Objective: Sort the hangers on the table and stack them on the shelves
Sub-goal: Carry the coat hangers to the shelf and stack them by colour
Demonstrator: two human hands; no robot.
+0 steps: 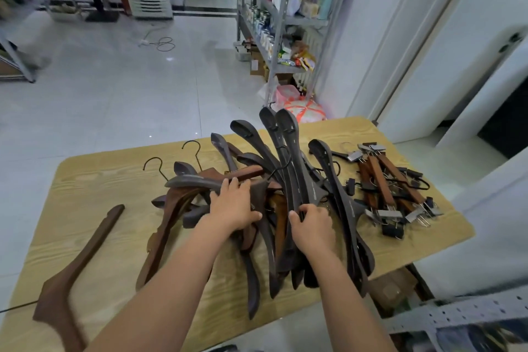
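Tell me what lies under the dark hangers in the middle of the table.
Brown wooden hangers poke out from beneath the dark hangers at the pile's left edge, resting on the table. Anything deeper is hidden by the pile, the left hand and the right hand.
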